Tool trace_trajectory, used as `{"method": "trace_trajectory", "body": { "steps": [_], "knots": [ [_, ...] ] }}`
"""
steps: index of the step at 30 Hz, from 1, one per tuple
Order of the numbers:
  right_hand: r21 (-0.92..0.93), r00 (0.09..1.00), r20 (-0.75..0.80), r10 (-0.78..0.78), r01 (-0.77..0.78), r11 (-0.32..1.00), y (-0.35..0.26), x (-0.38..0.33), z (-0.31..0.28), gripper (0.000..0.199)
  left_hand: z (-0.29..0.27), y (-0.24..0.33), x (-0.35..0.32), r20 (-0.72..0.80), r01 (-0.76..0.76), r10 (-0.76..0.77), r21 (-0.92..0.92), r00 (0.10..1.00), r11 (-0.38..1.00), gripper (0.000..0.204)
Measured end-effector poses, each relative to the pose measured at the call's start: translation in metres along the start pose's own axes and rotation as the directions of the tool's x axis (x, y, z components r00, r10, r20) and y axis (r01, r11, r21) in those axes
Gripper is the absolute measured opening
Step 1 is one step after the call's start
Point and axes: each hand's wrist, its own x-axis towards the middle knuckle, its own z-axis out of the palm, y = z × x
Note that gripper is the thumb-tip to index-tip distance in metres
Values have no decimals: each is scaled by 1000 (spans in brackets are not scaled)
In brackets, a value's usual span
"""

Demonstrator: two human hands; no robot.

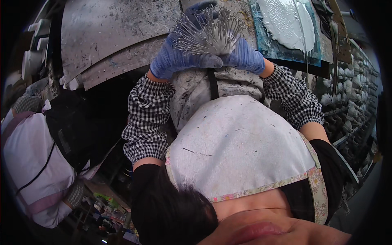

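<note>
A fanned bundle of thin metal wires with looped ends (208, 34) is held between my two gloved hands in front of my apron. My left hand (175, 55), in a blue knit glove with a grey thumb, wraps the bundle's left and near side. From the right, my right hand (248, 56), also in a blue glove, closes on the bundle's lower right. The lower ends of the wires are mostly hidden, and a whitish patch shows among them near my right hand.
A paint-stained grey worktable (110, 32) lies beyond my hands. At its right, a blue tray (261, 45) holds a thick white paste (286, 20). Racks with many white tufts (351, 94) stand at the right. Another person (36, 155) in a light apron is at the left.
</note>
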Motion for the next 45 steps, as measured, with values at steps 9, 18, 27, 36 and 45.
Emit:
{"method": "trace_trajectory", "body": {
  "steps": [9, 18, 27, 36, 45],
  "knots": [
    [449, 887, 289, 359, -457, 768, 0, 30, -54, 67, 25, -3, 10, -30, 0, 6, 200, 1000, 980, 31],
    [148, 948, -317, 9, 41, 988, 32, 106, -103, 58, 19, -91, 3, -252, 78, 22, 378, 967, 922, 35],
    [-71, 956, 101, -276, 284, 956, 16, 131, -3, 61, 26, -104, -43, -179, 213, -144, 474, 973, 855, 60],
    [-87, 684, 697, 215, -217, 972, 0, 131, -39, 64, 40, -118, -39, -71, 290, -282, 168, 957, 942, 62],
    [270, 931, 329, 159, -254, 929, 27, 101, -29, 39, 77, -125, -23, 33, -100, 119, 778, 992, 620, 64]
  ]
}}
